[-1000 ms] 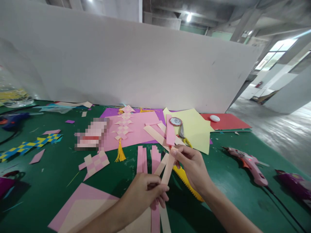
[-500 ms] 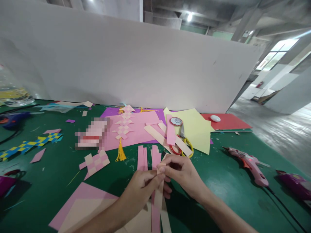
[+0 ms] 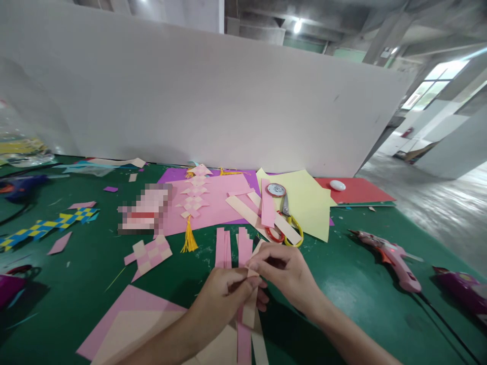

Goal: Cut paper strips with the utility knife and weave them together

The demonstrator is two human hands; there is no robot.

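A cream paper strip (image 3: 250, 307) runs between my two hands, its lower end hanging down over a pink strip (image 3: 244, 339). The thumb and fingers of my left hand (image 3: 232, 291) pinch it. My right hand (image 3: 283, 263) grips its upper part between thumb and fingertips, close against the left fingers. Behind the hands lie stacked pink strips (image 3: 222, 248) on the green table (image 3: 323, 314). A woven pink and cream piece (image 3: 150, 256) rests to the left. Whatever fold lies between the fingers is partly hidden.
Scissors (image 3: 294, 230) and a round tape (image 3: 276, 190) lie beyond my hands among coloured sheets. A pink glue gun (image 3: 391, 256) sits to the right, with its cable trailing forward. Large pink and cream sheets (image 3: 125, 324) lie under my left forearm.
The lower end of the cream strip has drawn up and now ends higher, showing more of the pink strip beneath. Both hands have stayed nearly in place, still pinching.
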